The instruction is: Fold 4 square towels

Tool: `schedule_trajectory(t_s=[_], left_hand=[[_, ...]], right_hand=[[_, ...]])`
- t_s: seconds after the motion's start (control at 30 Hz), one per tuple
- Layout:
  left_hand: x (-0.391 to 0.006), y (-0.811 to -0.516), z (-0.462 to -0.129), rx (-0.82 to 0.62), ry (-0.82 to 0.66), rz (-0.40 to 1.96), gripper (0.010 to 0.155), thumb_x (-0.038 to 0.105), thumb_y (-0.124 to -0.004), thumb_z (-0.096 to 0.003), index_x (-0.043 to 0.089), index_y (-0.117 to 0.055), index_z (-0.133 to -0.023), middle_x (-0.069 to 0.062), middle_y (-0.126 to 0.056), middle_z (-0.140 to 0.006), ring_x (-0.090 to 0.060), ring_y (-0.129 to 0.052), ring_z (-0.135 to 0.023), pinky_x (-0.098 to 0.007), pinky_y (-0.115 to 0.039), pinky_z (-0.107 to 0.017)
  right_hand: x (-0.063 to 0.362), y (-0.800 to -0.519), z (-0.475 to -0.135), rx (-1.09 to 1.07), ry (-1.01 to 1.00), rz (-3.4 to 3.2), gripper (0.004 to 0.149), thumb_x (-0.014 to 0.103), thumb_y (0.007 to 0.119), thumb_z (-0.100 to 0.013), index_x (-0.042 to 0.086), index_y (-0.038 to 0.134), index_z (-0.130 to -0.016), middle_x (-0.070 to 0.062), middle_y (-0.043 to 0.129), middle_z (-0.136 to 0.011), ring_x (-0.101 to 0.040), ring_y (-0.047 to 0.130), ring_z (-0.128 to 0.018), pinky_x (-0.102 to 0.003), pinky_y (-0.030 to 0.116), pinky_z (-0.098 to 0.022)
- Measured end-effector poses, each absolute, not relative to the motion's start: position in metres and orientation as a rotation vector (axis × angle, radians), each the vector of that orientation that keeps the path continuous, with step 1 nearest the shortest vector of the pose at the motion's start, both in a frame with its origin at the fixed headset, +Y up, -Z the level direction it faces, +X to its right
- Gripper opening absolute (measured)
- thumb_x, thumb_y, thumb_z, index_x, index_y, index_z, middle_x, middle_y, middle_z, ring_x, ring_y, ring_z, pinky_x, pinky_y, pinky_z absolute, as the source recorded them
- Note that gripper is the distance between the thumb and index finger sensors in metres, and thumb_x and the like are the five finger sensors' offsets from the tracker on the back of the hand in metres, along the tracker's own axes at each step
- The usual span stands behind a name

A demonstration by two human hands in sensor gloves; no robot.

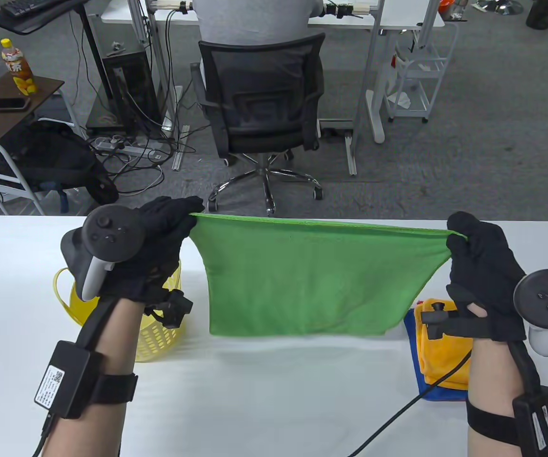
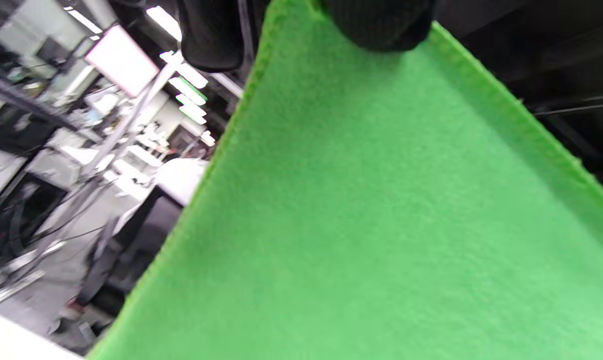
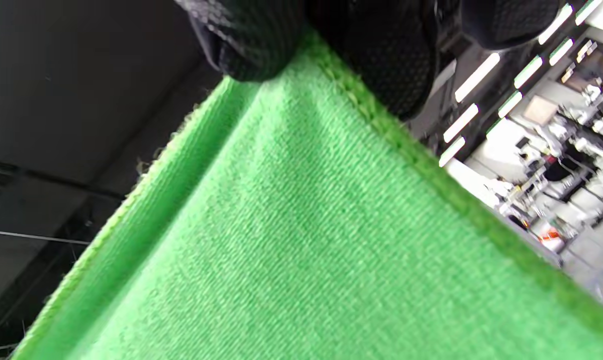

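A green towel (image 1: 312, 276) hangs stretched above the white table (image 1: 274, 395), its top edge taut between my hands. My left hand (image 1: 169, 223) pinches its top left corner. My right hand (image 1: 464, 247) pinches its top right corner. The towel's lower edge hangs just above the tabletop. The left wrist view shows the green towel (image 2: 381, 210) filling most of the frame below my fingertips (image 2: 376, 22). The right wrist view shows the same green towel (image 3: 301, 240) held under my fingertips (image 3: 251, 45).
A yellow plastic basket (image 1: 160, 333) stands on the table under my left forearm. An orange towel (image 1: 445, 352) lies folded on a blue towel (image 1: 419, 362) under my right wrist. An office chair (image 1: 264, 109) with a seated person is beyond the far edge.
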State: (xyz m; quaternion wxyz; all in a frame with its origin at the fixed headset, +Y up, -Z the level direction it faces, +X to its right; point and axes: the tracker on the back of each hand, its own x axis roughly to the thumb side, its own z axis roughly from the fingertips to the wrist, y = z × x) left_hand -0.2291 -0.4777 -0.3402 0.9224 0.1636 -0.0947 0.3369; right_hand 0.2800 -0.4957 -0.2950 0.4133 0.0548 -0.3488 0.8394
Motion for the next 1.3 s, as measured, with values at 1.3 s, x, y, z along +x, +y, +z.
schedule_trajectory(t_s=[1.3], left_hand=[[-0.250,-0.760,-0.276,-0.315,0.062,0.338,0.063,0.057,-0.069,-0.0516,0.032,-0.067,-0.110,-0.002,-0.075,-0.112,-0.035,-0.071,-0.108,-0.057,-0.049,-0.085]], right_hand=[[0.216,-0.753,-0.274,-0.068,0.485,3.086,0.057,0.043,0.075,-0.053,-0.001,0.085,-0.088,-0.033,0.086,-0.082,-0.048,0.083,-0.063,-0.072,0.051,-0.061]])
